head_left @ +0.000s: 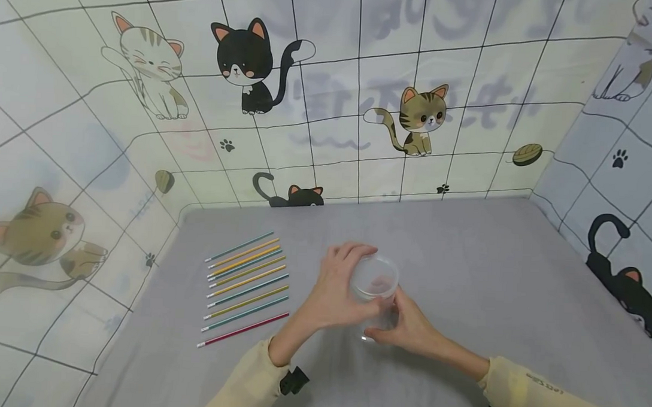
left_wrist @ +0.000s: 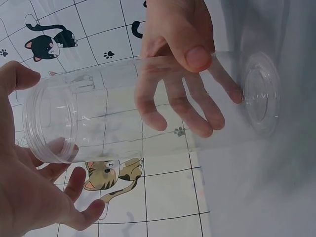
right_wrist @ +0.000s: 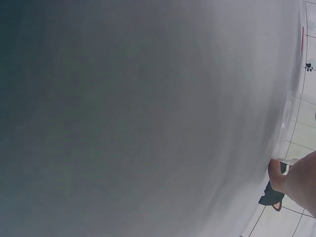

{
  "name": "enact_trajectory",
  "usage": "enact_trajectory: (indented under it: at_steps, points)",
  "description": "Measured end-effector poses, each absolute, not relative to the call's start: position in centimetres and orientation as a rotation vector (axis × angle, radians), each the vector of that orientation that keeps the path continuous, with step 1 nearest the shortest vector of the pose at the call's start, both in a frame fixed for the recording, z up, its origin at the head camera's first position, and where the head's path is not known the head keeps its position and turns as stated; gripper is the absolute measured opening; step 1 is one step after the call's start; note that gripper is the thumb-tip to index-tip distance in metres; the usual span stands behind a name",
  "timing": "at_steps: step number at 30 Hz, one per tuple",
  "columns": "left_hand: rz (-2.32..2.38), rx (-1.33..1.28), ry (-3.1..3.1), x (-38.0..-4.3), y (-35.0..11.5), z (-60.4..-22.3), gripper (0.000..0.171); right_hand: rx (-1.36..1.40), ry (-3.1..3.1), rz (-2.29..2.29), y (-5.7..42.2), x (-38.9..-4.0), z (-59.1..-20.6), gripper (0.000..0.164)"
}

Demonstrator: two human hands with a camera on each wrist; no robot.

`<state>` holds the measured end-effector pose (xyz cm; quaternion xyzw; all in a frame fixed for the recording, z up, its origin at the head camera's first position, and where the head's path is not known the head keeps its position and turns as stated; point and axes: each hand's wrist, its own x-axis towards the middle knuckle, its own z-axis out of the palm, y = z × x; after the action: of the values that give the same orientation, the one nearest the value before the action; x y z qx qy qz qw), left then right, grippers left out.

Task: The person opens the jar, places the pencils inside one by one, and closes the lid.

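Note:
A clear plastic jar (left_wrist: 113, 118) stands upright on the grey cloth in front of me, its round top (head_left: 374, 274) looking translucent. Around the top curl the fingers and thumb of my left hand (head_left: 334, 287). Lower down, my right hand (head_left: 410, 326) holds the jar's side, thumb at the front. The left wrist view shows both hands through and around the see-through wall, with nothing visible inside. Only part of the right hand (right_wrist: 301, 182) appears at the edge of the right wrist view.
Left of the jar lies a row of several pencils (head_left: 248, 278), teal and yellow with one red pencil (head_left: 243, 330) nearest me; their white ends point left. A grey cloth (head_left: 464, 262) covers the table. Cat-patterned sheets (head_left: 329, 120) rise behind and on both sides.

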<state>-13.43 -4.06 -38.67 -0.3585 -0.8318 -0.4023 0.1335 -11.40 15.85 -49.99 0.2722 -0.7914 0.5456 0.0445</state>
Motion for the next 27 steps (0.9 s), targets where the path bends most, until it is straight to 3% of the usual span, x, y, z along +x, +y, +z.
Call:
enact_trajectory:
  at_steps: [7, 13, 22, 27]
  points:
    - [-1.129, -0.921, -2.41, -13.1, -3.7, -38.7, 0.066, 0.827, -2.409, 1.66, 15.8, -11.4, -49.9, 0.091]
    - [-1.072, -0.818, -2.395, -12.6, -3.4, -38.8, 0.077, 0.84, -2.401, 1.672, 15.7, -11.3, -49.7, 0.092]
    - [-1.213, -1.045, -2.489, -13.0, -4.3, -38.1, 0.073, 0.805, -2.432, 1.678, 15.7, -11.2, -49.7, 0.089]
    - [-1.276, -1.047, -2.482, -13.0, -4.4, -38.2, 0.07, 0.783, -2.452, 1.656, 15.8, -11.2, -49.8, 0.089]
